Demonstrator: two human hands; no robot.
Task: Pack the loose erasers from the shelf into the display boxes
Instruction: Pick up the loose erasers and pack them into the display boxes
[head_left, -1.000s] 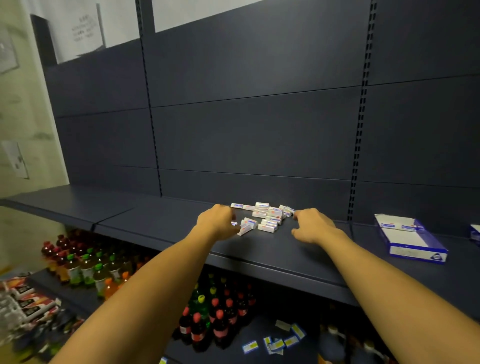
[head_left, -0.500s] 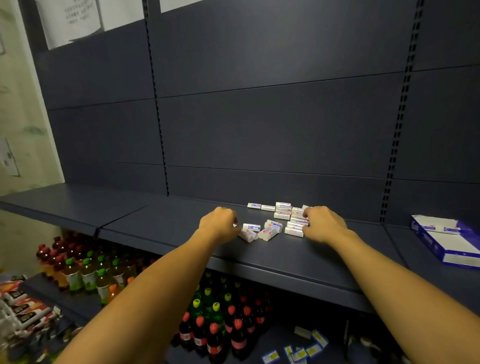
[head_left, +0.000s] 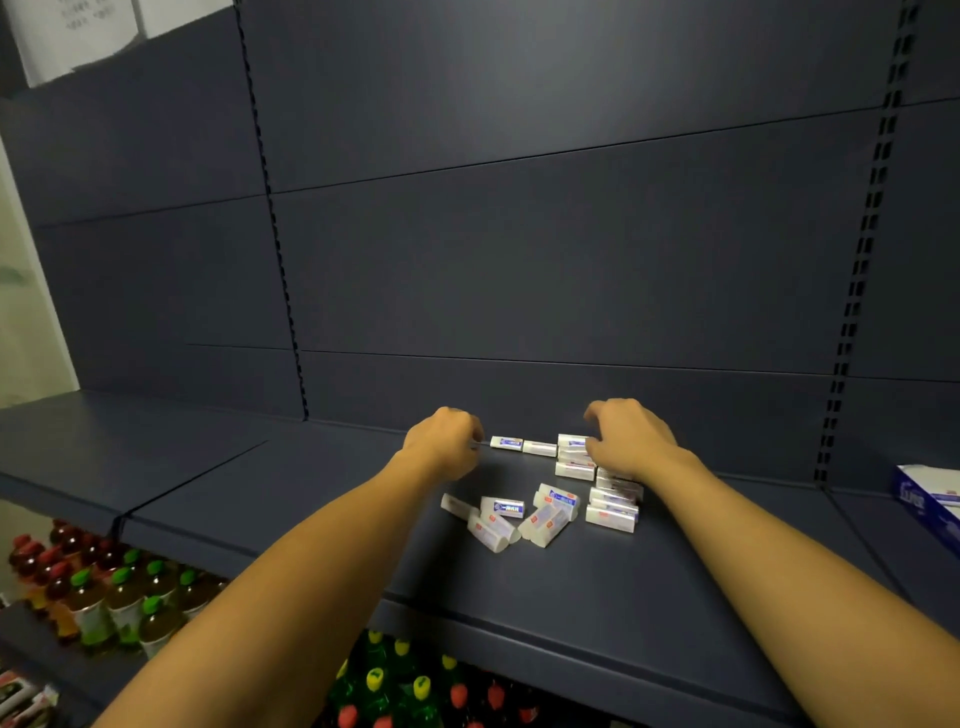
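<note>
Both hands moved back, left hand (head_left: 445, 441) curled, right hand (head_left: 631, 439) clawing erasers (head_left: 574, 457)

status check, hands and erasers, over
Left hand curled at the back row, grip unclear. Right hand curled over stacked erasers. Loose erasers unpacked. Display box far right, path clear.

Shelf (head_left: 597, 582): matt dark metal, smooth. Erasers (head_left: 545, 519): glossy printed sleeves. Display box (head_left: 930, 501): glossy card. Bottles (head_left: 124, 603): shiny plastic.

Bare shelf (head_left: 218, 467) lies left of the erasers (head_left: 540, 514); the display box (head_left: 924, 499) blocks the far right.
</note>
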